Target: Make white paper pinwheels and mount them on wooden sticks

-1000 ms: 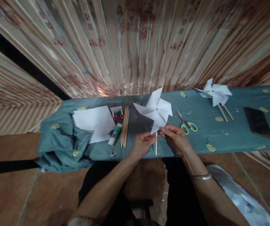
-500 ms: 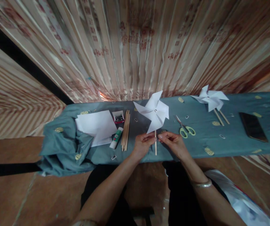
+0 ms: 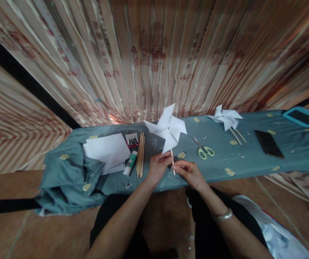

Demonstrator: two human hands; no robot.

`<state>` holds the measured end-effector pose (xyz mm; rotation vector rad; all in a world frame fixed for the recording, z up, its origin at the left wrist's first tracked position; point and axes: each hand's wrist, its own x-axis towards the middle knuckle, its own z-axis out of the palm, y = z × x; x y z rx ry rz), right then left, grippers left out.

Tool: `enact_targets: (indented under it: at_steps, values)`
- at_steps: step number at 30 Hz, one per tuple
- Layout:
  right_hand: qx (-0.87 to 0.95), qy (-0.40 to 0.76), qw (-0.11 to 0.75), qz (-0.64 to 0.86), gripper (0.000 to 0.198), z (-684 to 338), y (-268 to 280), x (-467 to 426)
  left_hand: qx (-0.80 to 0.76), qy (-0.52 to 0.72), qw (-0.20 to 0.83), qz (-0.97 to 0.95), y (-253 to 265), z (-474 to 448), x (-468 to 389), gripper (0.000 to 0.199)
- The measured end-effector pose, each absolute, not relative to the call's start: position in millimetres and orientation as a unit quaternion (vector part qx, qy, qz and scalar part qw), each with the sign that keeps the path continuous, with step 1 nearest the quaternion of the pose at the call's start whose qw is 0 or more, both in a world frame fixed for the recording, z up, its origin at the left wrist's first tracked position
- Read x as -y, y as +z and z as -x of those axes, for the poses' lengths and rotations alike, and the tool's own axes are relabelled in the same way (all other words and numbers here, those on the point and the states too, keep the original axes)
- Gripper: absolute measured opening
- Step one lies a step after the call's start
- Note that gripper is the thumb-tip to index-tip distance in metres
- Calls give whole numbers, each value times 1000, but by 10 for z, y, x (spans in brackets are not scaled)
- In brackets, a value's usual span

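Note:
A white paper pinwheel (image 3: pixel 167 126) with a silver pin at its centre stands upright on a thin wooden stick. My left hand (image 3: pixel 158 166) is closed round that stick just under the blades. Lower down, the fingertips of my right hand (image 3: pixel 189 172) pinch the same stick near its bottom end. Green-handled scissors (image 3: pixel 205 151) lie partly open to the right of my hands. On the left are several loose wooden sticks (image 3: pixel 140 154), a glue stick (image 3: pixel 130 163) and a small box of pins (image 3: pixel 132 140).
White paper sheets (image 3: pixel 108 149) lie at the left of the narrow cloth-covered table (image 3: pixel 216 165). Finished-looking white pinwheels (image 3: pixel 226 117) rest at the back right. Beyond them are a black phone (image 3: pixel 269 144) and a blue-framed tablet (image 3: pixel 304 117). A curtain (image 3: pixel 149 54) hangs behind.
My right hand's fingertips have moved down onto the lower part of the stick. My left hand keeps its hold. The view has shifted a little to the right.

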<state>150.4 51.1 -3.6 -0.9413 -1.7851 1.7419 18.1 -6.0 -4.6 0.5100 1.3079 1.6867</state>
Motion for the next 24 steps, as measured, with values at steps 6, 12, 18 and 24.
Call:
enact_targets:
  at_steps: [6, 12, 18, 24]
  values:
    - [660, 576, 279, 392, 39, -1619, -1, -572, -535, 681, 445, -229, -107, -181, 47, 34]
    - [735, 432, 292, 434, 37, -1981, 192, -1052, -547, 665, 444, -248, -166, -161, 91, 29]
    - [784, 190, 226, 546, 27, -2441, 564, -1771, -550, 660, 444, -253, -207, -150, 105, 27]
    - [741, 91, 123, 654, 21, -2775, 790, -2298, -551, 665, 446, -234, -241, -128, 90, 26]
